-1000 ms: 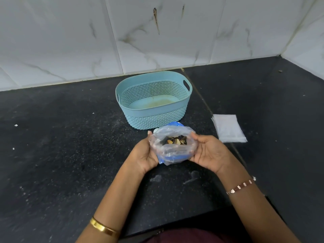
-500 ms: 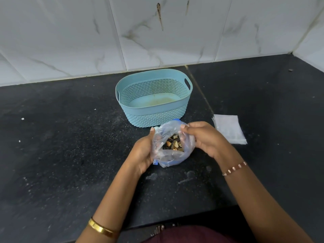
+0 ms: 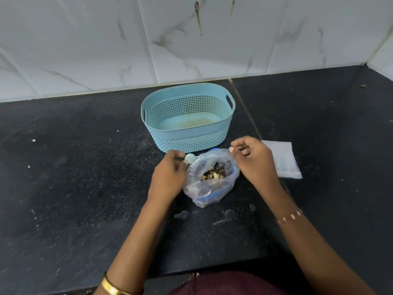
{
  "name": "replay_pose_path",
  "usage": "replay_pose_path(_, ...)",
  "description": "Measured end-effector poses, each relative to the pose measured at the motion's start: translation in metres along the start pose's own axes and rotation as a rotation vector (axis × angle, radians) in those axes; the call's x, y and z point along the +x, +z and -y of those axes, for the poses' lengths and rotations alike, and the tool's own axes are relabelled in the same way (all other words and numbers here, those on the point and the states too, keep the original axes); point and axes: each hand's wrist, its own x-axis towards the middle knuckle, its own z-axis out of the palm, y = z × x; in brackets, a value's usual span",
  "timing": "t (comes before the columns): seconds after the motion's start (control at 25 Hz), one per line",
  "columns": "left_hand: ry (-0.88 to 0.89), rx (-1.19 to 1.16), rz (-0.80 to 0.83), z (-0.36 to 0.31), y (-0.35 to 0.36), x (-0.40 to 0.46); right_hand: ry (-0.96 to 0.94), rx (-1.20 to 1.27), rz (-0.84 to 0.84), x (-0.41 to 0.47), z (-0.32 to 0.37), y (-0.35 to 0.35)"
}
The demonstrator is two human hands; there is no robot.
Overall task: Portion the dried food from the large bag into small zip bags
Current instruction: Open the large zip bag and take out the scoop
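The left hand [image 3: 169, 177] pinches the left rim of the one large bag [image 3: 210, 179], fingers curled, with a small pale round thing [image 3: 190, 158] at its fingertips. The right hand [image 3: 253, 162] pinches the right rim, fingers curled. The bag stands open on the worktop [image 3: 74, 188] near its front edge, dried food [image 3: 213, 173] inside. One blue basket [image 3: 187, 118] sits behind it; one stack of zip bags [image 3: 284, 160] lies just right.

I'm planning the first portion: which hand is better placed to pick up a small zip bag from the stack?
Right. The right hand is beside the small zip bags on the counter; the left hand is across the large bag.
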Motion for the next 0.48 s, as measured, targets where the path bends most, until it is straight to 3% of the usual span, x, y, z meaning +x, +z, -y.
replay_pose_path(0.08, 0.121, 0.014, -0.014, -0.009, -0.003, -0.003, -0.213, -0.021, -0.004, -0.015, 0.006, -0.007)
replay_pose_path(0.24, 0.312, 0.197, 0.163, -0.017, 0.008, 0.004, -0.345, -0.244, 0.19, -0.037, 0.002, -0.001)
replay_pose_path(0.48, 0.271, 0.157, 0.015, -0.012, 0.012, 0.019, -0.438, -0.411, 0.384, -0.051, -0.003, -0.011)
